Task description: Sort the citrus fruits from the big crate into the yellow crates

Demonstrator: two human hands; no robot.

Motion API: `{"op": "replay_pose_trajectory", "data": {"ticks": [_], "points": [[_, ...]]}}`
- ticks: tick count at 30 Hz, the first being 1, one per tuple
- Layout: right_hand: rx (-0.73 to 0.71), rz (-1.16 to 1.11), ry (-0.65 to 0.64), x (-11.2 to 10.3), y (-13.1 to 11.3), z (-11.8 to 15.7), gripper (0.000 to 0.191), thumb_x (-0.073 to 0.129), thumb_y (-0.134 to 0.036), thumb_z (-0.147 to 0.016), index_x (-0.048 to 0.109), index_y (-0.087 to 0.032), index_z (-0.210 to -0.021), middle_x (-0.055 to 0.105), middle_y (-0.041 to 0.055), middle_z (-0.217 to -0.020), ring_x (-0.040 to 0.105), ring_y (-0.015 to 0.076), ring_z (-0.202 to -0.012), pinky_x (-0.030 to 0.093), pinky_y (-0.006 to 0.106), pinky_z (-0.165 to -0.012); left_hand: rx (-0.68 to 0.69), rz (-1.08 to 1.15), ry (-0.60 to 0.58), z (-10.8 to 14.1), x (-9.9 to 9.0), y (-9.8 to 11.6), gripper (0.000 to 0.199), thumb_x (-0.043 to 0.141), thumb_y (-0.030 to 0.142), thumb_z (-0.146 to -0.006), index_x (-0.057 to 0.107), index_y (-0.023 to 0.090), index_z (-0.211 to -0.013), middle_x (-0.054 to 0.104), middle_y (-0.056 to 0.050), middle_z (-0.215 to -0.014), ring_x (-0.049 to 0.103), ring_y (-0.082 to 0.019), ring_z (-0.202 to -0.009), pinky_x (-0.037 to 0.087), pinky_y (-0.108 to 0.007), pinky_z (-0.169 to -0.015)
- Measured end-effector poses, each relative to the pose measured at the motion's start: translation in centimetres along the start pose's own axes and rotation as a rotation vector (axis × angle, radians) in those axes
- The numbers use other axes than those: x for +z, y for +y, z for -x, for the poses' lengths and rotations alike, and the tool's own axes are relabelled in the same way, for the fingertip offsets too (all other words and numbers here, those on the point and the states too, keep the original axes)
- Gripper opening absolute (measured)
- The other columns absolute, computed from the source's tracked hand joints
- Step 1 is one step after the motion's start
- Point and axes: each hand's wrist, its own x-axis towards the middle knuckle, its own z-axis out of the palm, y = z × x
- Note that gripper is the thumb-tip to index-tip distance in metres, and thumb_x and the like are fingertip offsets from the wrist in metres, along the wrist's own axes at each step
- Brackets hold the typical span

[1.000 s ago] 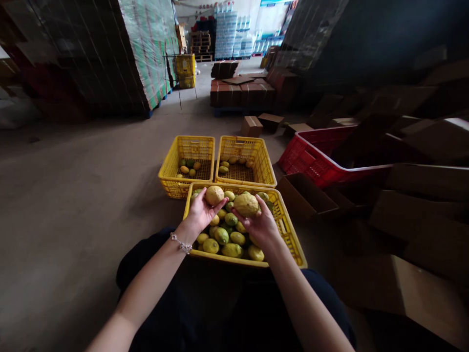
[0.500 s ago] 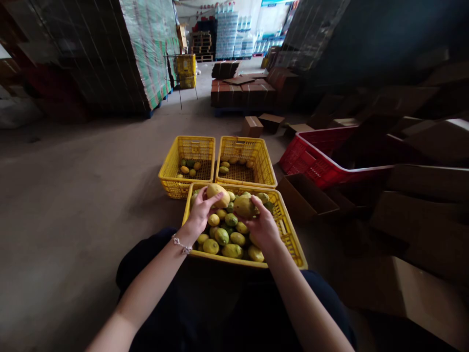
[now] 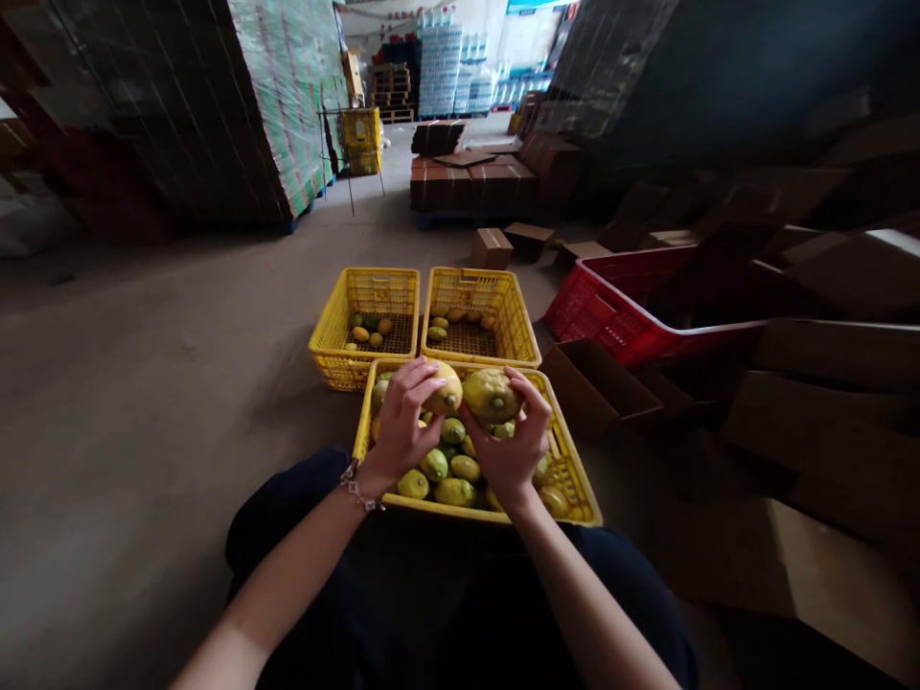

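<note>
My left hand (image 3: 403, 419) is closed around a yellow lemon (image 3: 447, 389), its fingers over the top and the thumb below. In my right hand (image 3: 515, 448) is a larger, greener lemon (image 3: 492, 396) with a bumpy skin, its nubbed end facing me. The two fruits are side by side, almost touching, above the near yellow crate (image 3: 471, 514). Many yellow and green lemons (image 3: 454, 493) lie in that crate, some hidden behind my hands.
Beyond stand two yellow crates, the left one (image 3: 363, 355) and right one (image 3: 483, 356), each with several fruits on its bottom. A red crate (image 3: 610, 311) and open cardboard boxes (image 3: 600, 388) crowd the right. Wrapped stacks (image 3: 298, 105) rise at the back left.
Both hands have turned their lemons, so the nubbed ends now face me. The fruits have come closer together, and my right hand has shifted slightly, still gripping.
</note>
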Motion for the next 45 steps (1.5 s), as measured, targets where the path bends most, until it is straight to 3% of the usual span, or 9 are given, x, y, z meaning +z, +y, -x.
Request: {"op": "replay_pose_trajectory", "data": {"ticks": [4,7,19,26,31,36,42,45], "points": [[-0.454,0.201,-0.005,-0.3,2.0,-0.4,0.063,0.09,-0.028,-0.073,0.056,-0.027,-0.125,0.071,0.0095,-0.126,0.071,0.0329,-0.118,0.06,0.057,-0.099,0.468,-0.28,-0.028,0.0,0.0,-1.4,0.039,0.069,0.019,-0.093,0.057,0.023,-0.13,0.069,-0.011,-0.128,0.063,-0.027,-0.13,0.051,-0.052,-0.114],[-0.573,0.243,-0.016,-0.4,2.2,-0.6,0.066,0.087,-0.025,-0.078,0.052,-0.03,-0.133,0.069,0.01,-0.131,0.07,0.0332,-0.121,0.061,0.057,-0.098,0.55,-0.34,-0.019,-0.2,0.2,-1.5,0.044,0.065,0.016,-0.096,0.052,0.023,-0.137,0.068,-0.012,-0.128,0.063,-0.025,-0.13,0.054,-0.047,-0.111],[-0.636,0.206,-0.077,-0.5,1.9,-0.5,0.066,0.084,-0.019,-0.078,0.052,-0.028,-0.136,0.069,0.0117,-0.131,0.067,0.0339,-0.125,0.06,0.058,-0.099,0.542,-0.358,-0.026,-0.3,0.2,-1.5,0.047,0.064,0.017,-0.096,0.051,0.026,-0.14,0.068,-0.01,-0.128,0.063,-0.025,-0.129,0.053,-0.046,-0.11],[-0.461,0.127,-0.088,-0.4,2.0,0.0,0.066,0.086,-0.022,-0.075,0.05,-0.031,-0.13,0.069,0.0091,-0.131,0.068,0.0324,-0.123,0.059,0.058,-0.1,0.526,-0.386,-0.074,0.0,0.1,-1.7,0.051,0.063,0.017,-0.097,0.049,0.029,-0.145,0.063,-0.01,-0.134,0.061,-0.026,-0.132,0.054,-0.046,-0.11],[-0.06,-0.047,-0.106,-0.2,0.9,-0.3,0.063,0.091,-0.027,-0.068,0.053,-0.03,-0.118,0.066,0.0078,-0.132,0.068,0.0284,-0.12,0.061,0.045,-0.092,0.232,-0.28,0.0,-0.1,0.2,-1.7,0.058,0.082,0.023,-0.083,0.063,0.031,-0.137,0.057,-0.009,-0.13,0.063,-0.026,-0.122,0.056,-0.044,-0.105],[0.372,-0.202,-0.214,-0.7,-0.1,-1.6,0.066,0.096,-0.035,-0.06,0.059,-0.03,-0.115,0.072,0.0004,-0.105,0.071,0.0238,-0.095,0.061,0.04,-0.085,-0.342,0.168,-0.1,-1.5,-0.3,-1.5,0.064,0.091,0.032,-0.07,0.07,0.024,-0.13,0.062,-0.012,-0.132,0.065,-0.028,-0.118,0.062,-0.035,-0.088],[0.764,-0.423,-0.303,-1.3,0.3,-2.9,0.05,0.091,-0.045,-0.066,0.071,-0.028,-0.108,0.076,0.0013,-0.104,0.07,0.0224,-0.089,0.058,0.034,-0.077,-0.824,0.587,-0.076,-2.5,-0.9,-0.9,0.051,0.086,0.029,-0.071,0.075,0.02,-0.12,0.074,-0.009,-0.126,0.069,-0.028,-0.113,0.06,-0.032,-0.087],[0.82,-0.45,-0.256,-1.1,1.1,-2.8,0.041,0.086,-0.049,-0.069,0.072,-0.026,-0.099,0.074,0.001,-0.102,0.068,0.0207,-0.091,0.057,0.029,-0.07,-0.967,0.699,-0.066,-2.3,-0.7,-0.6,0.044,0.081,0.029,-0.074,0.075,0.018,-0.116,0.076,-0.009,-0.122,0.069,-0.028,-0.113,0.061,-0.031,-0.083]]}}
